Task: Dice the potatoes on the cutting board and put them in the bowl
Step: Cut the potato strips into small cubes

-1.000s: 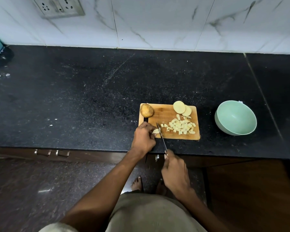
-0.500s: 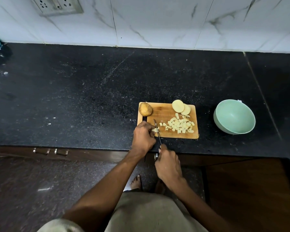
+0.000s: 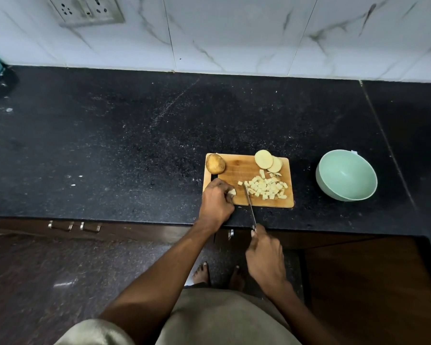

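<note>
a wooden board [image 3: 244, 168] lies near the front edge of a black counter [image 3: 110, 150]. the left hand [image 3: 215, 201] sits at the board's near left corner, fingers curled round a small potato piece [image 3: 232, 192]. the right hand [image 3: 265, 257] hangs in front of the counter edge, closed round the handle of a knife [image 3: 249, 204]; the thin blade reaches onto the board, its tip just right of the held piece. a pile of dice [image 3: 266, 187] covers the board's near right part. two round slices [image 3: 268, 160] overlap at the far right corner, and an unpeeled potato [image 3: 215, 163] sits at the far left corner. a green bowl [image 3: 346, 175] stands on the counter right of the board, apart from it.
</note>
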